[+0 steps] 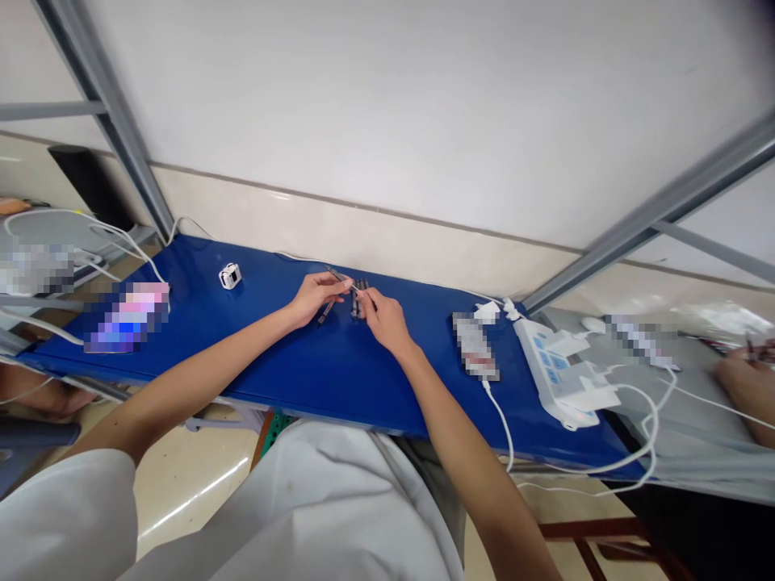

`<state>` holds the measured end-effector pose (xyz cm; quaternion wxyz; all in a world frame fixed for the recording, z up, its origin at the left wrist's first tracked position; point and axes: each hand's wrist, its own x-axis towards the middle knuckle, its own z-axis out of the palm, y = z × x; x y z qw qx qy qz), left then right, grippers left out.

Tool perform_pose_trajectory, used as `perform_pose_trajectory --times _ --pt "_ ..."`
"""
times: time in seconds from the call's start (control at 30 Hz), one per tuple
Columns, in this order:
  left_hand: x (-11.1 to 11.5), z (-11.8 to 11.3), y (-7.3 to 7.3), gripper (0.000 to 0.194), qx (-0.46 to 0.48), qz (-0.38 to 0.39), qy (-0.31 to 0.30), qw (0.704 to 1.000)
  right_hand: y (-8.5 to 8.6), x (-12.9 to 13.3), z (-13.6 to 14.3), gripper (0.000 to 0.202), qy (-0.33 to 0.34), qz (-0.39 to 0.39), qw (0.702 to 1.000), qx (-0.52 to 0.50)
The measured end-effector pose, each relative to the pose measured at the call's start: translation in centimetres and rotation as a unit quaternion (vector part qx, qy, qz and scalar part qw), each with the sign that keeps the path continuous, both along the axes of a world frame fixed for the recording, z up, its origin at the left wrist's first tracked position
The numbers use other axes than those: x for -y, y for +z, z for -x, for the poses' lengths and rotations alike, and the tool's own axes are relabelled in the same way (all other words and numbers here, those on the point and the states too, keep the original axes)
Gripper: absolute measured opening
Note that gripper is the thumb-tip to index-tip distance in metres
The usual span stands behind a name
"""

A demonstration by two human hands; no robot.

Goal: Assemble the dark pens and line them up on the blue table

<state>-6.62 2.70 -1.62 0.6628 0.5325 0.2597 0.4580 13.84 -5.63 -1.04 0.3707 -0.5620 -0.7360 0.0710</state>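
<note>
Both hands meet over the blue table [272, 347], near its back edge. My left hand [316, 297] is closed on a thin dark pen [337, 274] that slants down to the right. At the pen's lower right end, the fingers of my right hand [383, 316] are pinched together, gripping its lighter tip. Several dark pens [356, 305] lie side by side on the table between the hands. Another dark pen [325, 312] is under my left hand, partly hidden by the fingers.
A small white device [230, 276] and a lit phone [127, 319] lie left. To the right are a phone [475, 345] on a cable and a white power strip [554, 379] with plugs. At the far right edge is another person's hand [747, 379].
</note>
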Motion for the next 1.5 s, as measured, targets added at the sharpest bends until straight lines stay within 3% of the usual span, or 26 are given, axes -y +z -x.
perform_pose_trajectory --times 0.27,0.57,0.83,1.03,1.13,1.27,1.37,1.5 --pt "-0.1 0.0 0.2 0.049 0.014 0.004 -0.001 1.000 -0.4 -0.1 0.1 0.037 -0.010 -0.022 0.999 -0.039" --pt "-0.1 0.1 0.3 0.047 0.019 0.004 -0.008 1.000 -0.4 -0.3 -0.3 0.050 0.001 -0.023 0.999 -0.047" --pt "-0.2 0.0 0.2 0.049 0.025 0.008 -0.007 1.000 -0.4 -0.2 -0.1 0.045 -0.012 -0.048 0.997 -0.064" --pt "-0.2 0.0 0.2 0.048 0.022 -0.004 -0.009 1.000 0.1 -0.1 0.1 0.056 0.002 -0.004 0.991 -0.131" --pt "-0.1 0.0 0.3 0.048 0.021 -0.031 -0.011 0.999 0.5 -0.2 0.6 0.058 0.031 0.042 0.967 -0.251" --pt "0.1 0.1 0.7 0.047 0.012 -0.091 0.002 0.996 1.0 -0.2 1.1 0.058 0.088 0.121 0.901 -0.408" --pt "0.3 0.4 1.3 0.047 -0.006 -0.134 0.005 0.991 1.0 -0.3 1.0 0.060 0.100 0.169 0.865 -0.462" --pt "0.8 0.5 2.1 0.042 -0.026 -0.208 -0.030 0.977 0.9 -0.7 0.4 0.066 0.096 0.205 0.841 -0.491"
